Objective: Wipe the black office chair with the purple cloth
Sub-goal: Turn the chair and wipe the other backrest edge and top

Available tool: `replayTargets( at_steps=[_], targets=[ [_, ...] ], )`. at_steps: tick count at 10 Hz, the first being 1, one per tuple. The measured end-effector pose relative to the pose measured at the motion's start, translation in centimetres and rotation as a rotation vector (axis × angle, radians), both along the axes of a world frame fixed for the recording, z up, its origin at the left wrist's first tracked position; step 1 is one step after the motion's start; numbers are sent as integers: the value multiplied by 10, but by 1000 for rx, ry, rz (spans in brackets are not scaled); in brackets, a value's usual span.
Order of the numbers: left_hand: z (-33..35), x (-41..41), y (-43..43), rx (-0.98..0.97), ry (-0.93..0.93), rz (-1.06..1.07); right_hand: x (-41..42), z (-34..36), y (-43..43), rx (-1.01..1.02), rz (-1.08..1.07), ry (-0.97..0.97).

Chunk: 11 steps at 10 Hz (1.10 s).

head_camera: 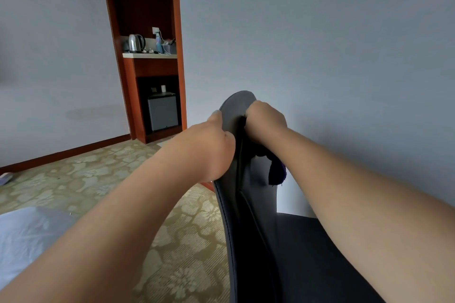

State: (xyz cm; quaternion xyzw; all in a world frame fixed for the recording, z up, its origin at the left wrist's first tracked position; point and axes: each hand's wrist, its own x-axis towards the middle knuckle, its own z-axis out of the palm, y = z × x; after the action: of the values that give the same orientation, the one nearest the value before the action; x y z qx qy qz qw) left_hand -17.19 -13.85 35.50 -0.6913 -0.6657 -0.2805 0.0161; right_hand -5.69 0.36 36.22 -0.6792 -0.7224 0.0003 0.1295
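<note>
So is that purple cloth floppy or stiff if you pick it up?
Probably floppy: the cloth droops in a limp fold below the right hand. Likely light too, since it hangs from that loose grip against the chair.

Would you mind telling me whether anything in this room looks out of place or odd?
A faint darker patch marks the wall left of the wooden alcove, like a stain. A pale item lies on the carpet beside the baseboard.
</note>
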Motion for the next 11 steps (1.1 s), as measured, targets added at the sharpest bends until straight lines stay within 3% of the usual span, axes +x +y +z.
replayTargets(
  at_steps=[1,5,8,11],
  targets=[
    [0,1,-1,-22,-31,-4,6,-13,-19,89,127,112],
    [2,7,-7,-46,-32,8,36,-48,-124,325,481,198],
    [5,14,-25,-63,6,15,52,-69,-188,338,533,329],
    [0,28,-43,-15,81,50,61,-69,-187,357,465,493]
  ],
)
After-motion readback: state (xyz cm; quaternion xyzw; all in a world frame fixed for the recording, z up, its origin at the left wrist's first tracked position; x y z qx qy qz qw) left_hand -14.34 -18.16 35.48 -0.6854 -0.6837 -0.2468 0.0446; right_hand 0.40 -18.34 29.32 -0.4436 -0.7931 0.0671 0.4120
